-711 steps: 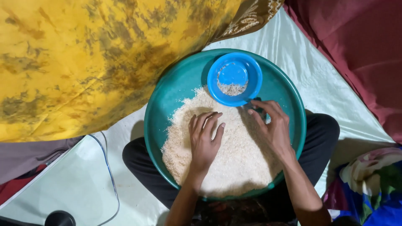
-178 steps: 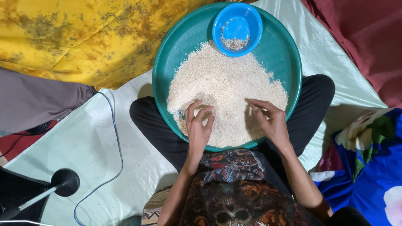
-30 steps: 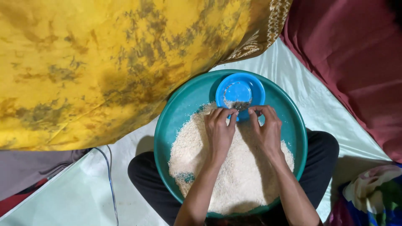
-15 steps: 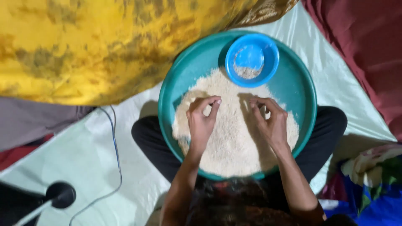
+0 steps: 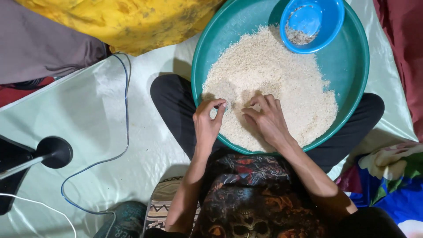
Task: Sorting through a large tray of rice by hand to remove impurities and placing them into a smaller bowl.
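Note:
A large teal round tray [image 5: 352, 53] rests on my crossed legs and holds a spread heap of white rice [image 5: 273, 79]. A small blue bowl [image 5: 313, 22] with a little rice and bits in it sits inside the tray at its far side. My left hand [image 5: 208, 121] hovers at the near edge of the heap, thumb and forefinger pinched together over the grains. My right hand [image 5: 266, 119] lies on the rice beside it, fingers curled down into the grains. Whether either pinch holds anything is too small to tell.
A pale green sheet [image 5: 88, 110] covers the floor. A yellow patterned cloth [image 5: 132, 17] and a grey cloth [image 5: 39, 44] lie at the far left. A blue cable [image 5: 125, 110] loops beside a black round stand base [image 5: 55, 152]. Dark red fabric [image 5: 405, 53] lies at the right.
Both hands have drawn back from near the blue bowl to the near edge of the rice. The view has shifted, showing more of the floor at left.

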